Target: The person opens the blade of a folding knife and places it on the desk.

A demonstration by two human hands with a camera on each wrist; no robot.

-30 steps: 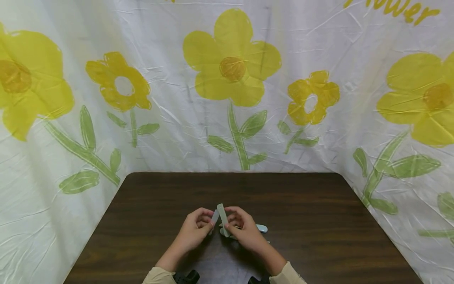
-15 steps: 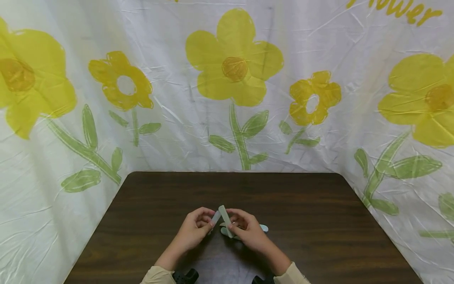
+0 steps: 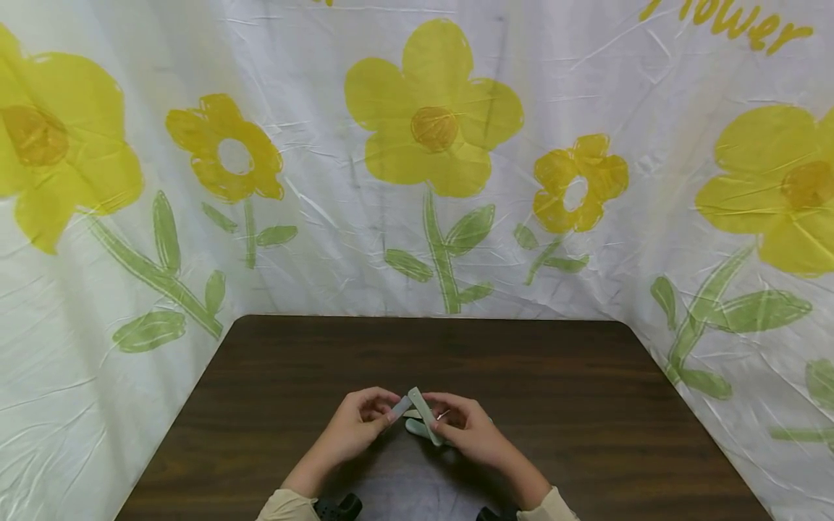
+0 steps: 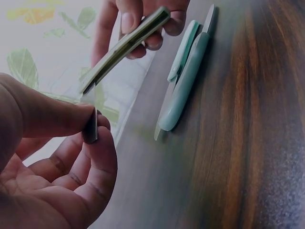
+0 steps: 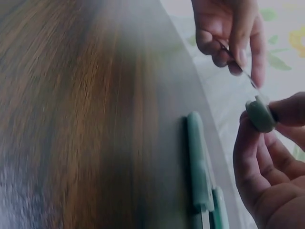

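Observation:
A folding knife with a pale green handle is held up over the table, its blade angled out from the handle. My left hand pinches the blade between thumb and fingers. The handle is gripped by my right hand, thumb on the near side. In the left wrist view the handle's slot shows edge-on above my left thumb. Below the hands lie more green-handled folding knives, side by side with narrow blades partly out. In the head view my right hand hides much of them.
The dark wood-grain table has rounded far corners. A white cloth printed with yellow flowers hangs behind it and along both sides. Beige sleeves and black wrist devices show at the near edge.
Both hands have come slightly nearer and the right one has shifted right. The angle between blade and handle has widened. More of the lying knives' right end is now covered by my right hand.

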